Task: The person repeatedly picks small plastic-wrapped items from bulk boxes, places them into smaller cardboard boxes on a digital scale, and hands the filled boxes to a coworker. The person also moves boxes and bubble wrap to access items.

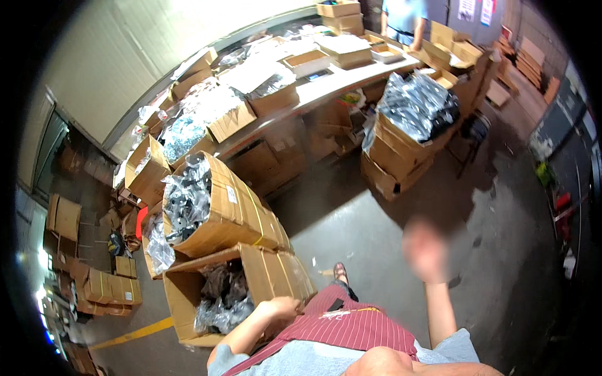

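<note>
Left hand (280,308): held at the open carton's (266,276) near edge; whether it is grasped cannot be told.
Right hand (426,250): held out over the grey floor (351,235), blurred; its grip cannot be told.
Open carton: seen at the person's left, partly filled with dark, plastic-wrapped goods (222,285).

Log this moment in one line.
left hand: beside open carton | right hand: held out, blurred | inside carton: clear plastic
</note>
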